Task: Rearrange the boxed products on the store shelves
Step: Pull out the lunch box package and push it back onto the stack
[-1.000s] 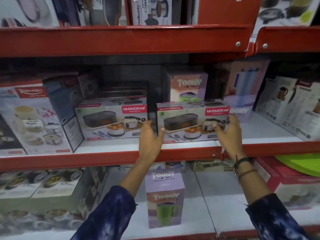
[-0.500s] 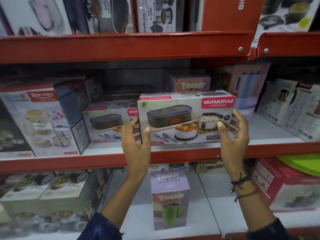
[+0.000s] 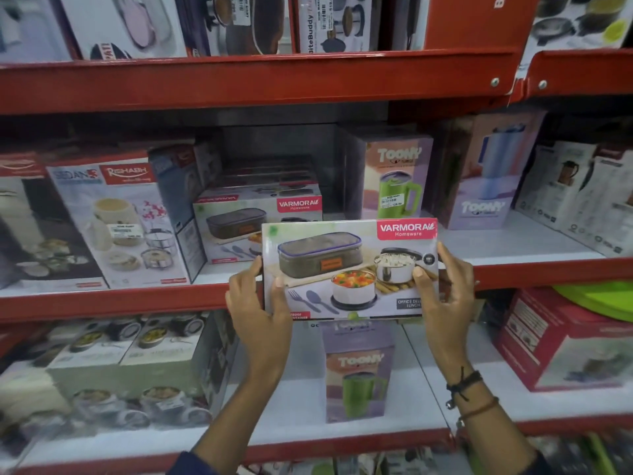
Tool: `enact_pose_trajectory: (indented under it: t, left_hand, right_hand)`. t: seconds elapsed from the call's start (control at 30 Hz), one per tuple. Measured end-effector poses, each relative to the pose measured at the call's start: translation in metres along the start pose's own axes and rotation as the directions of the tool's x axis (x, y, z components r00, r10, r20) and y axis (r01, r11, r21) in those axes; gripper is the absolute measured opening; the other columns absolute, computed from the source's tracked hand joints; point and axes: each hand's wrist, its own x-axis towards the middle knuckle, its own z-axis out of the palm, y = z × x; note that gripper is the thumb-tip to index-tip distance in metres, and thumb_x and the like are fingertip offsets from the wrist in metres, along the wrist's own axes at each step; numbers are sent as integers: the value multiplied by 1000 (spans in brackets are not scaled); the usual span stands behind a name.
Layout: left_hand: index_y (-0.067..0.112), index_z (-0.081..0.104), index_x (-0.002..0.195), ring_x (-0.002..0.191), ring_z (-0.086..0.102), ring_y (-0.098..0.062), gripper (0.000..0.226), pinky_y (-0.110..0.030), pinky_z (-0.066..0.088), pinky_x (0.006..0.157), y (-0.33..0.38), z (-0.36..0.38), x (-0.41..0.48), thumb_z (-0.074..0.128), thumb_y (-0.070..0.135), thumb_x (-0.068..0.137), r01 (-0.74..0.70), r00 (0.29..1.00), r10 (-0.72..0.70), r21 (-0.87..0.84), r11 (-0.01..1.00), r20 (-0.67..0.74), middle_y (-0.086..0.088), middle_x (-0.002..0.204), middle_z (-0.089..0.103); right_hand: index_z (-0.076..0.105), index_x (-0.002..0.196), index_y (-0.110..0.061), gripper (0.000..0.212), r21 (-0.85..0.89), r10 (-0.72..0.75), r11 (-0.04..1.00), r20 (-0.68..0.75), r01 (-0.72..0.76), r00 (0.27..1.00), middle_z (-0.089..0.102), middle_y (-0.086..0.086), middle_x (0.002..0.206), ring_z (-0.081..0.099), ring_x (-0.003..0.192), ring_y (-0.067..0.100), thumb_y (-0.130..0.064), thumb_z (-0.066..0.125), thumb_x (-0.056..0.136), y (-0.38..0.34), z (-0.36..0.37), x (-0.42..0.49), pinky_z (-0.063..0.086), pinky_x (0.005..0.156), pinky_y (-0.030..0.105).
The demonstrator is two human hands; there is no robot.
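A flat Varmora lunch-box carton (image 3: pixel 349 265) hangs in the air in front of the middle shelf's red edge (image 3: pixel 102 303), its printed face towards me. My left hand (image 3: pixel 257 303) grips its left end and my right hand (image 3: pixel 445 289) grips its right end. A second Varmora carton (image 3: pixel 253 214) rests on the middle shelf behind and to the left, with more of the same stacked behind it. The shelf spot to the right of that carton, in front of a purple Toony mug box (image 3: pixel 394 176), is bare.
A large Rishabh box (image 3: pixel 116 217) stands at the left of the middle shelf; a blue Toony tumbler box (image 3: pixel 486 180) and white kettle boxes (image 3: pixel 575 197) stand at the right. Below stand another Toony box (image 3: pixel 356 371), a red carton (image 3: pixel 561 341) and a green carton (image 3: pixel 130 368).
Both hands took hold of the right-hand Varmora carton on the middle shelf, lifted it off and drew it out towards me and downward. Its shelf spot now shows the Toony box behind.
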Motion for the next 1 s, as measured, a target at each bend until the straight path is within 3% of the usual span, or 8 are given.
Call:
enact_pose_trajectory:
  t: [0.17, 0.27, 0.37, 0.47, 0.57, 0.67, 0.87, 1.0]
  left_hand:
    - [11, 52, 126, 102, 41, -10, 38, -48, 41, 94, -8, -8, -9, 52, 21, 89, 5, 1000, -5, 23, 1000, 0, 4, 109, 47]
    - [12, 53, 124, 102, 40, -8, 36, -43, 40, 92, -10, -14, -7, 52, 21, 89, -10, 1000, 10, 29, 1000, -8, 6, 108, 46]
    - [12, 50, 126, 107, 41, -13, 38, -33, 35, 92, -12, -22, 1, 49, 25, 90, -24, 1000, 24, 47, 999, -13, 3, 113, 47]
    - [7, 46, 130, 115, 42, -22, 44, -28, 30, 94, -17, -33, 20, 48, 23, 89, -17, 999, 19, 66, 998, -31, -11, 121, 49]
    - [7, 40, 135, 117, 40, -26, 50, -34, 32, 99, -26, -42, 45, 49, 22, 88, -41, 998, 46, 104, 994, -46, -15, 123, 47]
    - [6, 30, 140, 120, 36, -26, 57, -34, 30, 101, -42, -47, 66, 51, 19, 89, -73, 996, 78, 154, 985, -30, -16, 129, 42]
    - [7, 16, 146, 132, 25, -34, 67, -46, 27, 110, -84, -50, 86, 53, 4, 90, -113, 991, 93, 247, 962, 93, -24, 143, 24]
    - [10, 11, 148, 140, 9, -37, 70, -61, 22, 111, -106, -47, 88, 53, 10, 92, -187, 971, 120, 345, 920, 207, -18, 152, 5]
  right_hand:
    - [51, 132, -22, 55, -6, 21, 1000, 3, -21, 1000, 45, -32, 108, 52, 108, 12, -42, 59, 81, 4, 1, -16, 47, 98, 39]
    - [51, 130, -27, 52, 9, 19, 1000, -1, -19, 1000, 45, -39, 107, 53, 108, 8, -41, 59, 81, -1, 5, -19, 49, 97, 38]
    - [51, 129, -27, 49, 10, -17, 1000, 1, 17, 1000, 46, -30, 114, 51, 112, 8, -40, 59, 83, -12, 15, -18, 47, 98, 35]
    - [51, 126, -25, 47, 29, -62, 998, 37, 61, 997, 47, -20, 115, 48, 112, -4, -39, 59, 82, -26, 32, -12, 40, 95, 13]
    - [51, 126, -23, 44, 48, -100, 994, 84, 96, 991, 49, -15, 116, 50, 113, 2, -33, 62, 84, -35, 56, -4, 42, 96, 16]
    - [49, 128, -18, 44, 12, -138, 990, 131, 138, 982, 49, -7, 122, 46, 116, -5, -19, 64, 86, -33, 83, 1, 39, 99, 15]
    - [44, 131, -14, 47, -59, -139, 986, 253, 158, 958, 46, 1, 125, 49, 119, 25, -7, 63, 88, -10, 127, -1, 45, 101, 45]
    - [41, 134, -13, 53, -171, -111, 970, 323, 174, 940, 47, 10, 133, 47, 123, 26, -8, 64, 86, 3, 138, -1, 44, 101, 51]
